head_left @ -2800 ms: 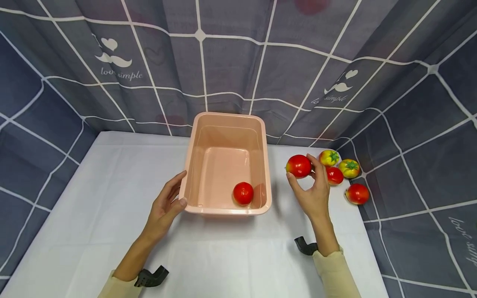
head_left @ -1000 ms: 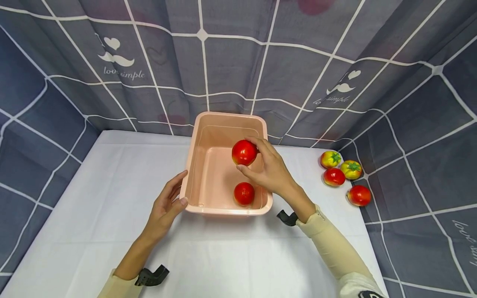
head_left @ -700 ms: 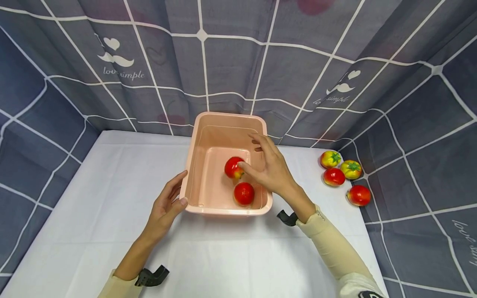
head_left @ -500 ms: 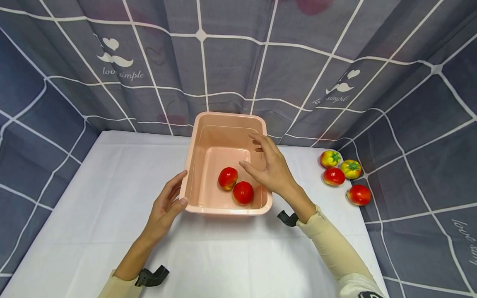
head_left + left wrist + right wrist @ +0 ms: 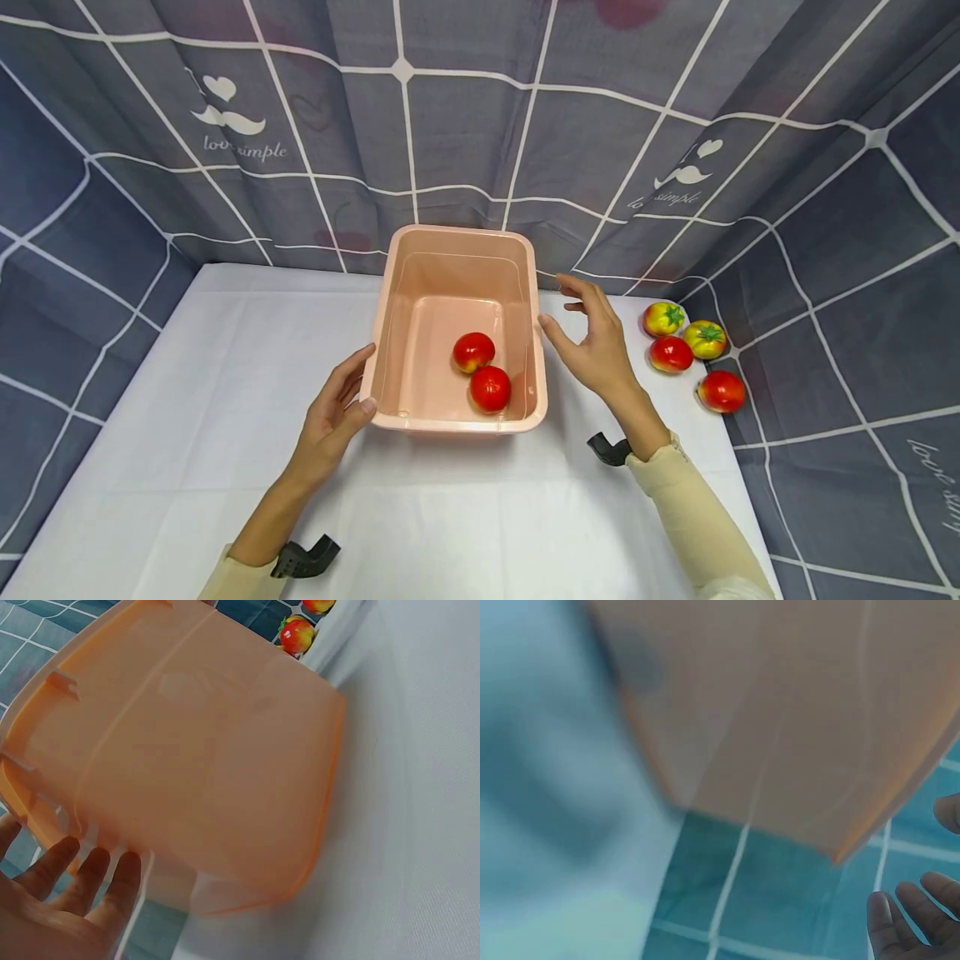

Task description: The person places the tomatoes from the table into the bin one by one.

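Observation:
A pink plastic bin (image 5: 450, 275) stands on the white-covered table, with two red tomatoes lying in its near right part: one (image 5: 473, 352) with a yellowish underside, touching a rounder one (image 5: 490, 389). My left hand (image 5: 333, 421) rests against the bin's left side, fingers along the wall and thumb by the rim. The left wrist view has these fingers (image 5: 90, 874) nearly straight at the bin's outer wall. Just outside the right rim, my right hand (image 5: 596, 342) holds nothing, its thumb and fingers spread apart; the right wrist view shows part of it (image 5: 919, 915).
Several more tomatoes lie at the table's right edge: two yellow-red ones with green tops (image 5: 663, 319) (image 5: 705, 339), and red ones (image 5: 671, 355) (image 5: 722, 392). A grey checked curtain (image 5: 465, 125) hangs behind and at both sides of the table (image 5: 225, 375).
My right hand has carried a tomato from the right over the bin and let it go. The tomato rolled against the other one. The hand has since moved right, out past the rim.

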The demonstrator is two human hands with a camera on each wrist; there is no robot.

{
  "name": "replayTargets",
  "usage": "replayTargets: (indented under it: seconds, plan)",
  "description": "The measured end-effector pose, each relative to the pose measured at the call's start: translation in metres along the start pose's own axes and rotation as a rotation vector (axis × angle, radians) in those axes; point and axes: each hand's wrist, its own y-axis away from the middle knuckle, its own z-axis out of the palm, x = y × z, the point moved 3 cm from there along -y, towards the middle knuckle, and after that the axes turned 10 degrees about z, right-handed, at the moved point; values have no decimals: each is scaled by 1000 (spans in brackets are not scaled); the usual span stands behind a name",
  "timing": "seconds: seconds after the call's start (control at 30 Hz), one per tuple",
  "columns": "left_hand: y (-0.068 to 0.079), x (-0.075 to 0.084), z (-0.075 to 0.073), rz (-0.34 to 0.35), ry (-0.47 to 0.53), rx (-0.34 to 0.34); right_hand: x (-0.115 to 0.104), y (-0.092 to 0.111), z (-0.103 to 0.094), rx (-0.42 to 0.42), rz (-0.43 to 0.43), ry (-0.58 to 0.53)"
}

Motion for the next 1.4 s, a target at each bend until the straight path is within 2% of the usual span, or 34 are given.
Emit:
replayTargets:
  seconds: [0.33, 0.5, 0.67, 0.77, 0.93, 1.4]
  plan:
    - [1, 1, 0, 5, 0, 4, 66, 21, -40, 148, 176, 20]
    - [1, 3, 1, 10, -4, 2, 93, 32, -57, 217, 313, 100]
    - [1, 3, 1, 5, -10, 1, 113, 41, -67, 244, 458, 163]
    - [1, 3, 1, 0, -8, -3, 127, 48, -70, 256, 509, 188]
    - [1, 2, 1, -5, -10, -7, 146, 57, -73, 249, 548, 251]
    - [1, 2, 0, 0, -9, -6, 171, 65, -73, 204, 557, 336]
